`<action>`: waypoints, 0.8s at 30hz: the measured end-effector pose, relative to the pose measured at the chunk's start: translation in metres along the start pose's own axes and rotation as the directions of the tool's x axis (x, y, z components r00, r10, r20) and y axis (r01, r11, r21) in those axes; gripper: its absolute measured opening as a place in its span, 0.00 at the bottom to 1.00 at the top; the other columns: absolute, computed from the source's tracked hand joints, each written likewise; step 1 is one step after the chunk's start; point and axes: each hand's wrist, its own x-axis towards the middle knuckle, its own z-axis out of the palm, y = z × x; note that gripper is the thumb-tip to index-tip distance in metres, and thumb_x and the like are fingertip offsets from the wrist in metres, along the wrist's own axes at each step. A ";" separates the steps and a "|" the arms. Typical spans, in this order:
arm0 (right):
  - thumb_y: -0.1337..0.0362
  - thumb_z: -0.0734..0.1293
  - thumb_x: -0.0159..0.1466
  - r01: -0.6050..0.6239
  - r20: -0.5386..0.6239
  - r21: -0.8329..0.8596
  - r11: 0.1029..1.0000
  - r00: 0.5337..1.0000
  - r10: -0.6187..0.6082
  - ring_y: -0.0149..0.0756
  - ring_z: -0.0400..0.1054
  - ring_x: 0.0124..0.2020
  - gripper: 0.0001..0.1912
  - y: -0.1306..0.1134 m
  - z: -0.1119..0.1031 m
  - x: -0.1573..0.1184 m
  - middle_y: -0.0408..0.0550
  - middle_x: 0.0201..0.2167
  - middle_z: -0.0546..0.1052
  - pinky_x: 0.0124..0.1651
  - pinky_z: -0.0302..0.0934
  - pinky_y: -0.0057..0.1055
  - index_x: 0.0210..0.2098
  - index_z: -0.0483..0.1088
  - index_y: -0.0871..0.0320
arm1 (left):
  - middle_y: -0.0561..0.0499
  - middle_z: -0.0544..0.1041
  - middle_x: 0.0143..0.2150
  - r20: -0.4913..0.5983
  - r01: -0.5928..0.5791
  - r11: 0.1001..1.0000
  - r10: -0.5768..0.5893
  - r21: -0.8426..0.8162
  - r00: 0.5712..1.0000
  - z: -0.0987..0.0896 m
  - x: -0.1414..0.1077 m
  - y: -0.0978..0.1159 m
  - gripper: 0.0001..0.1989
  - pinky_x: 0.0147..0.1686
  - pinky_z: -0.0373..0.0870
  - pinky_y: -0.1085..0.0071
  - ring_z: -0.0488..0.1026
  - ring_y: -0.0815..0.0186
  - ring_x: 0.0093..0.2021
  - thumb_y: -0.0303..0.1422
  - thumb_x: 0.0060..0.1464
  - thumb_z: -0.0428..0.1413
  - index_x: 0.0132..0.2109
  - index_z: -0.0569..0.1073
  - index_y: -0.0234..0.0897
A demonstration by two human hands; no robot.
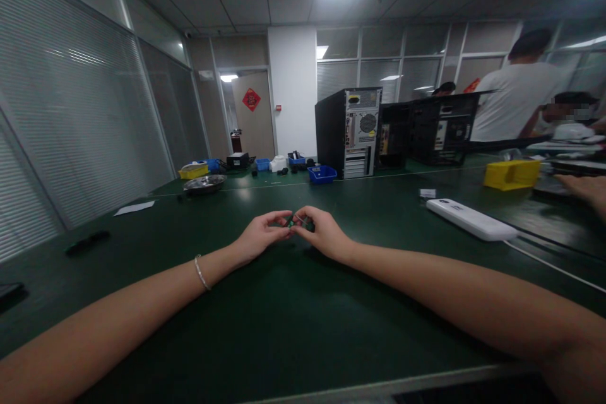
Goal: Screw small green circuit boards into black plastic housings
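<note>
Both my hands meet above the middle of a dark green table (293,328). Between the fingertips of my left hand (261,235) is a small green piece (290,223), which looks like a tiny circuit board. My right hand (326,233) pinches the same area from the other side, and a thin pale strand, perhaps a wire, shows by its fingers. A small dark part sits under the right fingers, too blurred to name. Both hands are closed, and the fingers partly hide what they hold.
Ahead stands a black computer tower (348,132), with a blue bin (322,174) beside it. A white power strip (471,219) and a yellow bin (512,174) lie to the right. A metal dish (204,184) is at the left. Another person's hand (584,191) reaches in at the right edge.
</note>
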 end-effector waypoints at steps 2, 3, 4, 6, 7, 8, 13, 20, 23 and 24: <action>0.64 0.68 0.58 0.015 0.014 -0.039 0.999 1.000 -0.015 0.36 0.68 0.36 0.09 0.001 0.000 0.000 0.47 0.34 0.75 0.37 0.60 0.30 0.39 0.70 0.58 | 0.48 0.71 0.45 0.043 -0.002 1.000 0.002 0.020 0.999 0.000 0.000 0.000 0.25 0.51 0.67 0.59 0.76 0.63 0.41 0.26 0.49 0.61 0.55 0.68 0.38; 0.64 0.68 0.58 0.021 0.020 -0.062 0.998 1.000 -0.020 0.36 0.68 0.36 0.09 0.001 0.000 -0.001 0.47 0.34 0.75 0.37 0.60 0.30 0.38 0.70 0.58 | 0.48 0.71 0.46 0.064 -0.002 1.000 0.001 0.027 0.998 0.000 0.000 0.000 0.25 0.51 0.67 0.59 0.76 0.63 0.41 0.27 0.49 0.60 0.55 0.67 0.38; 0.64 0.68 0.58 0.026 0.024 -0.084 0.996 0.999 -0.024 0.35 0.67 0.36 0.08 0.002 0.000 -0.001 0.46 0.34 0.74 0.36 0.59 0.30 0.37 0.70 0.58 | 0.47 0.71 0.47 0.079 -0.002 0.999 -0.001 0.033 0.997 0.000 -0.001 0.000 0.25 0.51 0.67 0.59 0.75 0.63 0.42 0.27 0.49 0.60 0.55 0.67 0.38; 0.64 0.68 0.58 0.030 0.021 -0.122 0.992 0.999 -0.027 0.35 0.67 0.35 0.07 0.002 0.001 -0.001 0.46 0.34 0.74 0.35 0.59 0.29 0.36 0.69 0.57 | 0.46 0.70 0.48 0.094 0.006 0.999 -0.009 0.032 0.996 0.000 -0.001 0.001 0.25 0.51 0.67 0.61 0.75 0.63 0.42 0.26 0.48 0.61 0.55 0.67 0.37; 0.64 0.68 0.58 0.032 0.020 -0.135 0.990 0.999 -0.030 0.34 0.67 0.34 0.07 0.002 0.001 -0.002 0.46 0.34 0.74 0.35 0.58 0.28 0.36 0.69 0.57 | 0.46 0.70 0.48 0.095 0.010 1.000 -0.012 0.019 0.995 0.001 -0.002 0.002 0.24 0.51 0.67 0.62 0.75 0.64 0.42 0.26 0.49 0.61 0.54 0.68 0.37; 0.64 0.68 0.58 0.036 0.019 -0.146 0.989 0.999 -0.033 0.34 0.67 0.34 0.06 0.002 0.001 -0.002 0.45 0.34 0.74 0.34 0.58 0.28 0.36 0.69 0.57 | 0.46 0.70 0.47 0.091 0.013 1.000 -0.013 0.000 0.996 0.002 -0.002 0.002 0.24 0.51 0.66 0.62 0.75 0.64 0.42 0.26 0.49 0.60 0.54 0.68 0.36; 0.65 0.67 0.58 0.059 0.032 -0.169 0.984 0.998 -0.055 0.34 0.67 0.34 0.09 -0.002 0.001 -0.004 0.46 0.36 0.73 0.33 0.57 0.27 0.39 0.69 0.56 | 0.48 0.70 0.44 0.047 0.020 0.998 -0.017 -0.059 0.999 0.004 -0.002 0.004 0.21 0.50 0.67 0.62 0.75 0.65 0.40 0.25 0.47 0.61 0.50 0.68 0.36; 0.65 0.66 0.59 0.099 0.050 -0.183 0.978 0.995 -0.091 0.33 0.67 0.35 0.10 -0.004 -0.001 -0.004 0.46 0.39 0.72 0.35 0.58 0.28 0.41 0.69 0.55 | 0.49 0.70 0.44 0.020 0.003 0.997 -0.002 -0.082 1.000 0.002 0.000 -0.002 0.21 0.49 0.69 0.60 0.76 0.64 0.40 0.25 0.46 0.62 0.47 0.66 0.36; 0.65 0.67 0.59 0.094 0.045 -0.176 0.980 0.995 -0.087 0.33 0.67 0.35 0.10 -0.004 -0.001 -0.004 0.46 0.38 0.72 0.34 0.58 0.28 0.41 0.69 0.55 | 0.49 0.69 0.45 0.034 0.015 0.996 -0.012 -0.084 0.999 0.002 0.001 -0.003 0.21 0.48 0.69 0.60 0.76 0.63 0.40 0.26 0.46 0.62 0.47 0.65 0.36; 0.65 0.67 0.58 0.092 0.040 -0.174 0.980 0.995 -0.087 0.33 0.67 0.35 0.10 -0.005 -0.001 -0.004 0.45 0.38 0.72 0.34 0.58 0.28 0.40 0.69 0.55 | 0.49 0.69 0.45 0.037 0.017 0.996 -0.014 -0.086 0.999 0.002 0.001 -0.003 0.21 0.49 0.69 0.60 0.76 0.63 0.41 0.26 0.46 0.62 0.47 0.65 0.36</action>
